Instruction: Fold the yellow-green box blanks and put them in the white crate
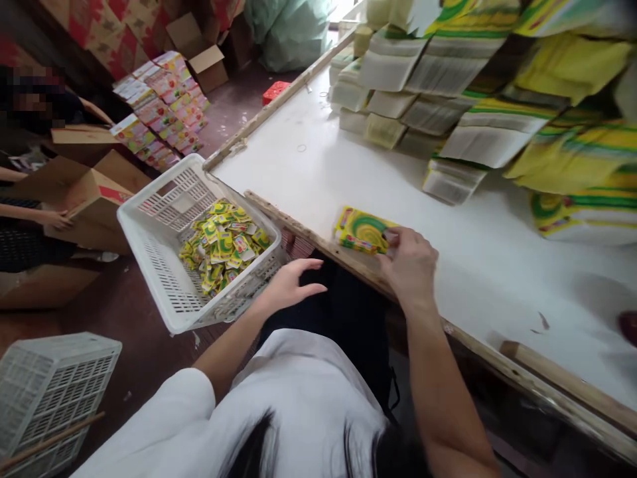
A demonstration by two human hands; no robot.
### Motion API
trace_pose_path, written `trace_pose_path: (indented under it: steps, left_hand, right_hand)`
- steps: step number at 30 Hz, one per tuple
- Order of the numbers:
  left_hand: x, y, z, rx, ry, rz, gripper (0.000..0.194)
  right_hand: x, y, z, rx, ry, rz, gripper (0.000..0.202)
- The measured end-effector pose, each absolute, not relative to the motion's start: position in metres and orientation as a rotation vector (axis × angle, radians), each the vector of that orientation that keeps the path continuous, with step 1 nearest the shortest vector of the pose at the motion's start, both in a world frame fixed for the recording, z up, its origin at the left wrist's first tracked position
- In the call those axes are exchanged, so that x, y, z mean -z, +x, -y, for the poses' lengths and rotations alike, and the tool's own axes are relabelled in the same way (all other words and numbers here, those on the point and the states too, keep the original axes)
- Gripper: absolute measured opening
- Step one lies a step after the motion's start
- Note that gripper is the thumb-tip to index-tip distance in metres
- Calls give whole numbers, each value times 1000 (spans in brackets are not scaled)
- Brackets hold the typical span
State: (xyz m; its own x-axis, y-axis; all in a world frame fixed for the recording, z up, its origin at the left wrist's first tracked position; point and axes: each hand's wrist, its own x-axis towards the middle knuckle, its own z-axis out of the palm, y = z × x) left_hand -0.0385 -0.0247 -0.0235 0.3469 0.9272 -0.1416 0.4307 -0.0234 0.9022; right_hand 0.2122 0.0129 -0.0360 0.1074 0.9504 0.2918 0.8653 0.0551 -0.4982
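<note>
A flat yellow and green printed packet point(365, 229) lies on the white tabletop close to its wooden edge. My right hand point(411, 262) pinches its right end between thumb and fingers. My left hand point(293, 285) hovers off the table edge, empty, thumb and fingers apart. Left of it stands a white plastic basket point(182, 318) holding many small yellow and green packets point(223, 245) in a loose heap.
Tall stacks of folded yellow and green wrappers point(478, 133) fill the table's far side. On the left a co-worker's hand point(57, 219) touches an open cardboard box point(94, 206). Colourful cartons point(162, 109), a red stool point(273, 91) and another white crate point(60, 392) are on the floor.
</note>
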Motion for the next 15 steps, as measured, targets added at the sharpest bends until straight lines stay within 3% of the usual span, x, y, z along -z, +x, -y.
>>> trace_pose_path:
  steps: [2,4,6,11,15]
  left_hand:
    - [29,-19,21,-722,1360,-1077,80]
    - [31,-2,16,-892,1079,-927,87]
    - [27,13,13,-1084,829,-830,76]
    - [12,26,18,-1410,582,-816,54]
    - [17,15,31,-1426,846,-787,48]
  right_hand:
    - [26,203,1,-157,-1754,1741,33]
    - [17,187,21,-224,-1658,1805,30]
    - [14,168,40,-408,-1527,1831,24]
    - [23,135,58,-1210,-1140,1278,37]
    - [28,127,54,-1360,-1051,1052,37]
